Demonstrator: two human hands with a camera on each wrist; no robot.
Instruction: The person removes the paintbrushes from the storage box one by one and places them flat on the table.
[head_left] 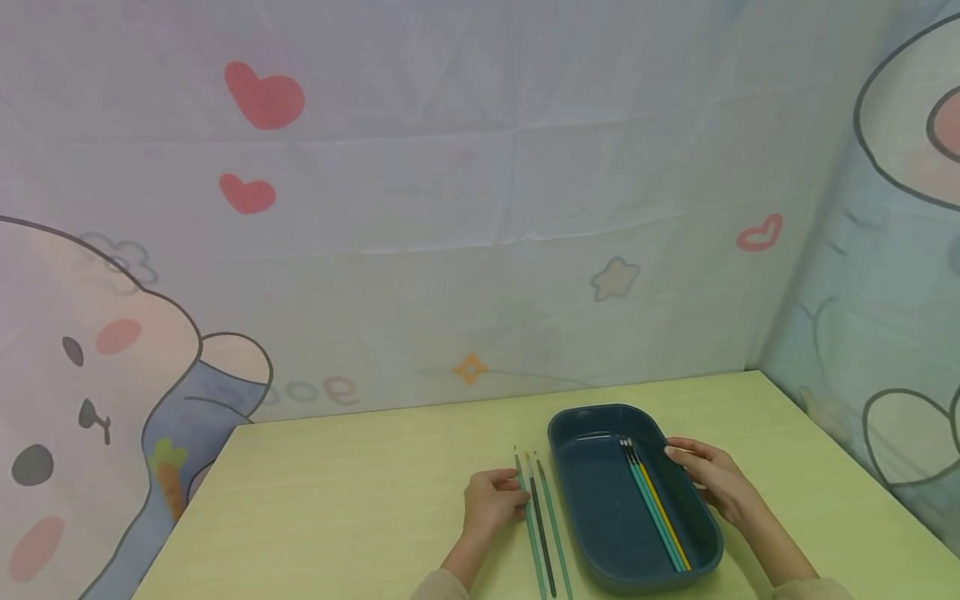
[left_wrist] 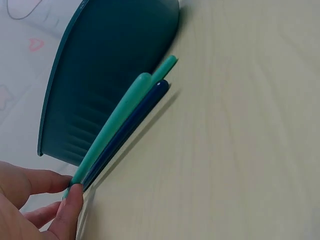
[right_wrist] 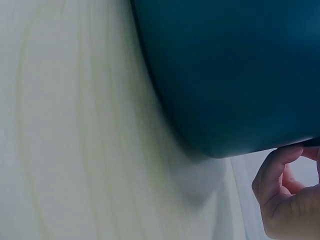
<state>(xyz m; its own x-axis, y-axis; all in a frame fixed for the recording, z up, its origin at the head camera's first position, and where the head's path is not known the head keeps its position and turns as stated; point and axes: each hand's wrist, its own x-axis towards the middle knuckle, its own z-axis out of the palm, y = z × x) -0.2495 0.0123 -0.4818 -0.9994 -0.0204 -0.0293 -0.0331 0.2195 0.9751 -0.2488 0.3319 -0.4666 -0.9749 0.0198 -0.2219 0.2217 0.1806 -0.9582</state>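
Observation:
My left hand (head_left: 491,502) pinches a teal-handled paintbrush (left_wrist: 117,117) between thumb and finger, near its bristle end. Beside it a dark-handled paintbrush (head_left: 542,533) and another teal paintbrush (head_left: 555,529) lie on the table, bristles pointing away. A dark blue-green rectangular tray (head_left: 600,517) with rounded corners stands just right of them. At its right rim my right hand (head_left: 716,479) grips the edge, thumb on top and fingers against the outer wall. Inside the tray, two teal paintbrushes (head_left: 654,518) and a yellow paintbrush (head_left: 663,517) lie together along the right side.
The light wood-grain table (head_left: 337,500) reaches back to a printed cloth backdrop (head_left: 420,250). A second stretch of cloth (head_left: 862,333) hangs along the right side of the table.

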